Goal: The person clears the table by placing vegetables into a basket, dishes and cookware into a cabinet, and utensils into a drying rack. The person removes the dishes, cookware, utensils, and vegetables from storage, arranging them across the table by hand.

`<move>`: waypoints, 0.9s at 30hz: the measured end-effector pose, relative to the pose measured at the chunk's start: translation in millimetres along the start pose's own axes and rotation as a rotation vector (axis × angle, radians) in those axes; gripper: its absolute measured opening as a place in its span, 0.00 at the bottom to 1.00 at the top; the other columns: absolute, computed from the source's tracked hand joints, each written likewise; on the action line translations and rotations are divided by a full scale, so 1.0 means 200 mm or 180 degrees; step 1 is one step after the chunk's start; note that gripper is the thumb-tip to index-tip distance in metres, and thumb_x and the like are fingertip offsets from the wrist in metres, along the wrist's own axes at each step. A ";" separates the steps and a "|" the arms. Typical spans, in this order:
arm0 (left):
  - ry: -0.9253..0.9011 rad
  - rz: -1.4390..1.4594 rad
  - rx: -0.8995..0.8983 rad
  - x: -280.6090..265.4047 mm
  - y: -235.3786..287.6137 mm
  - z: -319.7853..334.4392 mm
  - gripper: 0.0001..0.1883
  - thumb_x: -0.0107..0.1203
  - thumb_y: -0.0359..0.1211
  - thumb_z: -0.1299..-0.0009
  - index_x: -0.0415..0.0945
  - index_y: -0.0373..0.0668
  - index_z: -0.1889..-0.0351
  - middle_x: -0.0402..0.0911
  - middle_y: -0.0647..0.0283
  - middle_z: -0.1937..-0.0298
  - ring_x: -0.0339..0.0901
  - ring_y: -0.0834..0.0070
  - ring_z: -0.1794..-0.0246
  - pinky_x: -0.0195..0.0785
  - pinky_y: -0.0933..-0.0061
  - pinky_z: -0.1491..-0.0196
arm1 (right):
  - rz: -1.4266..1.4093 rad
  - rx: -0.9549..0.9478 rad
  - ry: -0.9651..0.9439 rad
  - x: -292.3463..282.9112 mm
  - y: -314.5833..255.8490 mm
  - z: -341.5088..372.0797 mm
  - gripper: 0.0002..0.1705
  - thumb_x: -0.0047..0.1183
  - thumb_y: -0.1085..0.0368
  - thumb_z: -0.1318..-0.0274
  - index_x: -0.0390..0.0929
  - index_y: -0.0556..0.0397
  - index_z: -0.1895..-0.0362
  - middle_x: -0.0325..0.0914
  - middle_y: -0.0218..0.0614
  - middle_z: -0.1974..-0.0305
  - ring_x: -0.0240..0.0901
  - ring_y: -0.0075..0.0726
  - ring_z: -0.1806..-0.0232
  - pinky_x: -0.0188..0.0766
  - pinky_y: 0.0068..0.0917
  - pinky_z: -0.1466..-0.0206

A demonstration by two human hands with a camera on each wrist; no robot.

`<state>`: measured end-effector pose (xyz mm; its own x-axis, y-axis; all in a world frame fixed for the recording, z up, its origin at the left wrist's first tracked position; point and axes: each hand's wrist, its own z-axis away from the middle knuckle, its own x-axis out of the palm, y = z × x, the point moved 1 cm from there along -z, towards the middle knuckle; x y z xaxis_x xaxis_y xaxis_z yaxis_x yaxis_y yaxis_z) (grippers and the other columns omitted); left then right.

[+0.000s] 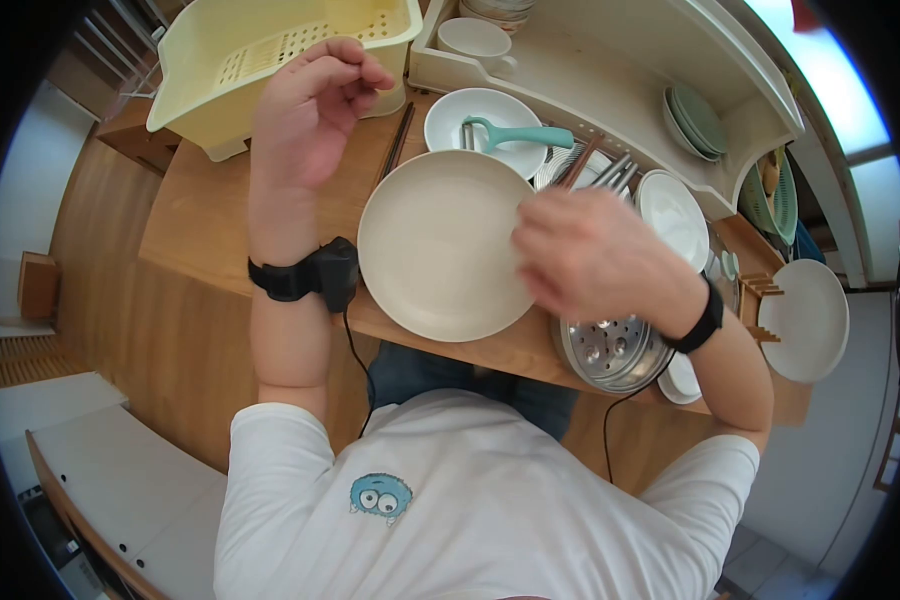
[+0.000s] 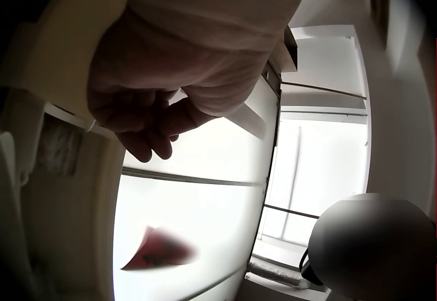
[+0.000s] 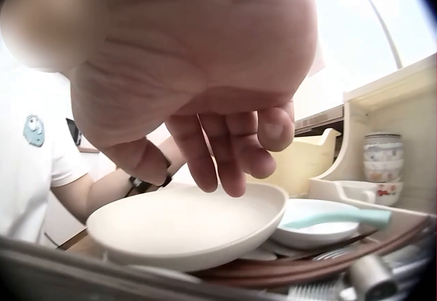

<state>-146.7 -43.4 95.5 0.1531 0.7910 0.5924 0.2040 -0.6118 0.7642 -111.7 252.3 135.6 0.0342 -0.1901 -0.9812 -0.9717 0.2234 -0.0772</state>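
A large cream plate (image 1: 446, 245) lies near the table's front edge. My right hand (image 1: 590, 250) hovers over its right side, blurred in the head view. In the right wrist view the fingers (image 3: 217, 154) hang down loosely above the plate, holding nothing. Raised beside the yellow basket (image 1: 185, 85), my left hand (image 1: 315, 110) has loosely bent fingers with nothing in them. Behind the plate, a teal peeler (image 1: 520, 135) rests across a white bowl (image 1: 445, 108).
Dark chopsticks (image 1: 398, 140) lie left of the bowl. Forks and spoons (image 1: 615, 172), a white dish (image 1: 673, 215) and a steel steamer piece (image 1: 615, 350) crowd the right side. A cream shelf (image 1: 590, 70) with a cup (image 1: 473, 42) and green bowls (image 1: 695, 120) stands behind.
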 end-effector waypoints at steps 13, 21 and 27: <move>-0.0910 -0.5368 -0.0930 0.15 0.02 0.26 0.14 0.58 0.37 0.31 0.81 0.34 0.59 0.82 0.55 0.72 0.82 0.66 0.69 0.75 0.67 0.62 | 0.0020 0.1901 0.0186 -0.17 0.43 -0.08 0.11 0.55 0.65 0.46 0.79 0.62 0.72 0.78 0.51 0.75 0.77 0.58 0.71 0.74 0.44 0.63; -0.0124 -0.4318 -0.1554 -0.07 0.15 0.29 0.09 0.51 0.29 0.32 0.78 0.31 0.67 0.78 0.62 0.78 0.76 0.77 0.83 0.69 0.74 0.78 | 0.0126 0.1692 0.0199 -0.12 0.42 -0.07 0.10 0.54 0.66 0.46 0.80 0.61 0.72 0.78 0.52 0.76 0.77 0.59 0.69 0.74 0.45 0.62; 0.0724 -0.4596 -0.1598 -0.41 0.45 0.43 0.09 0.50 0.28 0.33 0.77 0.31 0.70 0.77 0.63 0.81 0.76 0.80 0.83 0.69 0.76 0.80 | 0.0026 0.2000 -0.0024 -0.17 0.44 -0.03 0.11 0.54 0.65 0.45 0.80 0.62 0.72 0.78 0.51 0.76 0.76 0.59 0.71 0.74 0.45 0.62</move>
<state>-57.1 -163.4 94.6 -0.0367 0.7019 -0.7113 -0.2982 0.6717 0.6782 -198.7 273.1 163.3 0.0312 -0.1799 -0.9832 -0.6489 0.7445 -0.1568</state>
